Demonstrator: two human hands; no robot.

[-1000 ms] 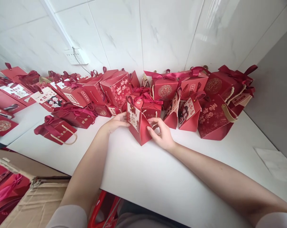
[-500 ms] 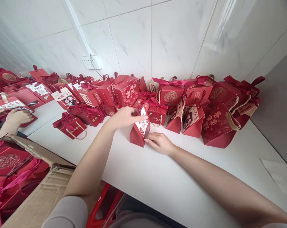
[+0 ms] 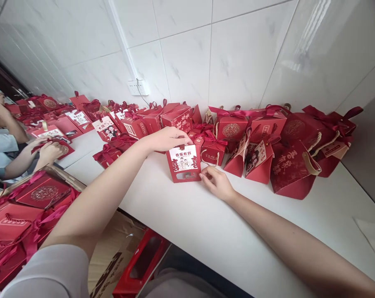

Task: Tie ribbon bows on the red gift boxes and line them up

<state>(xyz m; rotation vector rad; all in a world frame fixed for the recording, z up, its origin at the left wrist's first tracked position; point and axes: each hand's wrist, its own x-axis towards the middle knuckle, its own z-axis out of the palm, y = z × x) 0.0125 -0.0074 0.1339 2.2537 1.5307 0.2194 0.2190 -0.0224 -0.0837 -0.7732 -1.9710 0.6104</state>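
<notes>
A small red gift box (image 3: 184, 164) with a white picture label stands upright on the white counter (image 3: 206, 223), its label facing me. My left hand (image 3: 167, 138) grips the box's top from above, fingers curled over it. My right hand (image 3: 216, 182) rests on the counter at the box's lower right corner, fingertips pinched against the edge. Behind the box runs a long row of red gift boxes and bags (image 3: 261, 145) with ribbons and rope handles.
White tiled wall with a socket (image 3: 138, 87) behind the row. A cardboard carton (image 3: 29, 211) full of red boxes stands at lower left, a red stool (image 3: 137, 269) below the counter edge. Another person's hands (image 3: 47, 151) handle a red box at far left.
The box has been turned so its label faces me and stands upright. My left hand shifted onto its top; my right hand stayed at its base. The view swung left, revealing the other person.
</notes>
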